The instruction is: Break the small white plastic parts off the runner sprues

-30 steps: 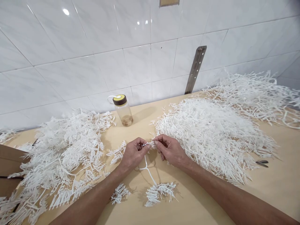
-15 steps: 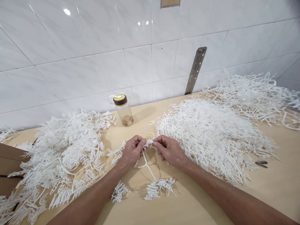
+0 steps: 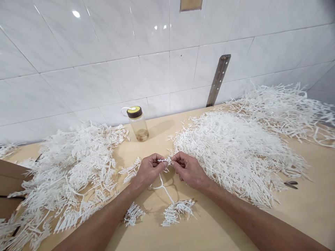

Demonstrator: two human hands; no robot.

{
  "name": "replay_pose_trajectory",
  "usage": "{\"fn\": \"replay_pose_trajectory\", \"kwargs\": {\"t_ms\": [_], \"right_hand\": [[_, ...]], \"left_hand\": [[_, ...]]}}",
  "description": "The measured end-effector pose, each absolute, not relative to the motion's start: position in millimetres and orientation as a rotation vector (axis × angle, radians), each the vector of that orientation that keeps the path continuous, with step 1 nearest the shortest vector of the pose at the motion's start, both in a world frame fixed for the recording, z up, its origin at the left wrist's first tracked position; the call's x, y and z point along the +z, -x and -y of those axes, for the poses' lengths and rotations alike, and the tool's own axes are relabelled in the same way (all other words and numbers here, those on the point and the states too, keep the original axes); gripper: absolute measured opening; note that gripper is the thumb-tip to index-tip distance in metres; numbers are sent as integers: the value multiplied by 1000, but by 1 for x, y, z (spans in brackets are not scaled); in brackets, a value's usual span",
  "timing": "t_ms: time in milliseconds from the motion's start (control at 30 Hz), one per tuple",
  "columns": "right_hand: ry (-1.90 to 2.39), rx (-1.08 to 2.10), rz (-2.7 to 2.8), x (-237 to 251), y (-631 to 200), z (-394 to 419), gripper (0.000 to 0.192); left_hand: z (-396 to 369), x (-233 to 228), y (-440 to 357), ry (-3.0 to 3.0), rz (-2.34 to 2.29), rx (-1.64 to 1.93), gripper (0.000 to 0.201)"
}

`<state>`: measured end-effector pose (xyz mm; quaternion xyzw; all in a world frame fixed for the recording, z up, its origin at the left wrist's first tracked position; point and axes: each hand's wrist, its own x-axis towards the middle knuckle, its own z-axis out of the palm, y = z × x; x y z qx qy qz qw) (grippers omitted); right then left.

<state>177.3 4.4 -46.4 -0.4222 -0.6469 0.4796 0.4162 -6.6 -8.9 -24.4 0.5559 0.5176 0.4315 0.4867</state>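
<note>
Left hand [image 3: 148, 170], knuckles up, fingers curled, pinches one end of a branched white plastic sprig [image 3: 167, 195]; its stem trails toward the body over the tan wooden table [image 3: 214, 230]. Right hand [image 3: 190, 169] mirrors it, pinching the same end, fingertips nearly meeting. Heaped white plastic pieces [image 3: 235, 150] lie just beside.

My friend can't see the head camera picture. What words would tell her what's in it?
Two bare hands, left hand and right hand, pinch a white plastic branch piece between them over a wooden table. Heaps of white plastic sprigs lie on both sides, with a bottle by the tiled wall.
</note>
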Motion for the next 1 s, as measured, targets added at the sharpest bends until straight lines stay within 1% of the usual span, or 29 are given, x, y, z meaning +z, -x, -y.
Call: {"fn": "replay_pose_trajectory", "kwargs": {"t_ms": [133,333,533,900,1000], "right_hand": [[1040,1233,1647,-49,-178,-5,14],[1072,1314,1585,-34,-178,-3,19],[1081,1258,1596,-29,-177,-3,26],[1084,1258,1620,-38,-178,-6,25],[1114,1185,1670,-40,-178,-5,22]], "left_hand": [[12,-18,4,-1396,-1297,1033,28],[13,-24,3,-1538,-1355,1072,21],[14,-28,3,-1681,-1414,1067,21],[18,-23,3,-1851,-1517,993,24],[20,-20,3,-1831,-1497,943,25]]}}
